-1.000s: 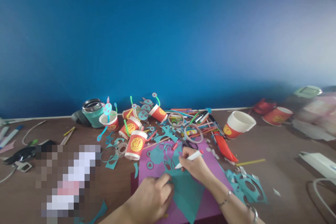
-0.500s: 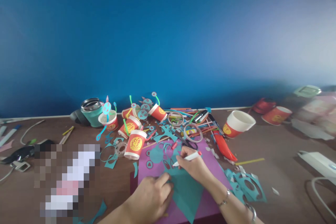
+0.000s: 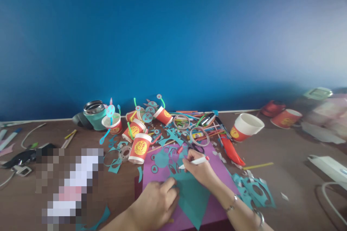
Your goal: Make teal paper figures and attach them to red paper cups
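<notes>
A white marker with a red end (image 3: pixel 195 161) is gripped in my right hand (image 3: pixel 197 166), its tip close to red-outlined ear shapes on teal paper (image 3: pixel 193 198). My left hand (image 3: pixel 162 199) is closed, its fingers bent and resting on the left edge of that paper; what it may hold is hidden. Beneath lies a purple sheet (image 3: pixel 222 184). Just beyond the hands, a round teal cutout (image 3: pixel 162 159) and small round pieces with red drawings (image 3: pixel 154 169) lie on the purple sheet.
Red and white paper cups (image 3: pixel 140 148) with straws stand or lie behind on the left, beside a teal flask (image 3: pixel 95 117). Tape rolls (image 3: pixel 200 136), pens and scraps fill the middle. Rightward are a larger cup (image 3: pixel 245 128) and cut teal paper (image 3: pixel 256 191).
The marker tip has shifted slightly at the ear shapes, with my right hand moving a little. My left hand has stayed in place.
</notes>
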Available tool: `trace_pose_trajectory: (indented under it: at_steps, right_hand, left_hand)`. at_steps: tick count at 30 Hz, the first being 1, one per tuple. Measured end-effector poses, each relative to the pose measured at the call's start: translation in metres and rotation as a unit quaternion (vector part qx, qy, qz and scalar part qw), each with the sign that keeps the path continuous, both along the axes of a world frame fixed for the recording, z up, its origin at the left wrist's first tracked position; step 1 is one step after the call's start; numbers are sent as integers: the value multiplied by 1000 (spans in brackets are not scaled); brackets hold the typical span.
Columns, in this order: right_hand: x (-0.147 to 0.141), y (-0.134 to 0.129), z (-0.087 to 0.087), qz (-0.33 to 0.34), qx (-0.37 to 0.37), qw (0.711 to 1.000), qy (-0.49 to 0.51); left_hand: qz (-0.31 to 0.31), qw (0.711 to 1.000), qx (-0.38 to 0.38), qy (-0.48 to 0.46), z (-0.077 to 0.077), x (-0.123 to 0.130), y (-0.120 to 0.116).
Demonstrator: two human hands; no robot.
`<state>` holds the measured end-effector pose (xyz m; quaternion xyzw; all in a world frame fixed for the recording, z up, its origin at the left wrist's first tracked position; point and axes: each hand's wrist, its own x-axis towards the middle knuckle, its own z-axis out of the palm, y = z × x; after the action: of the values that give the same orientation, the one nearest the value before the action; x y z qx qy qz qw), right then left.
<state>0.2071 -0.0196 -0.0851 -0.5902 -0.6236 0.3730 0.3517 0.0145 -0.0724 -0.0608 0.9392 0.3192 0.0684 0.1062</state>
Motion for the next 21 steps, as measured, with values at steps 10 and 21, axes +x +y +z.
trace_pose_trajectory:
  at_steps: [10, 21]
  right_hand:
    - [-1, -2, 0, -3, -29, 999, 16]
    - [-2, -3, 9, -4, -7, 1000, 16]
  left_hand:
    - [0, 1000, 0, -10, -3, -1, 0]
    - [-1, 1000, 12, -5, -1, -1, 0]
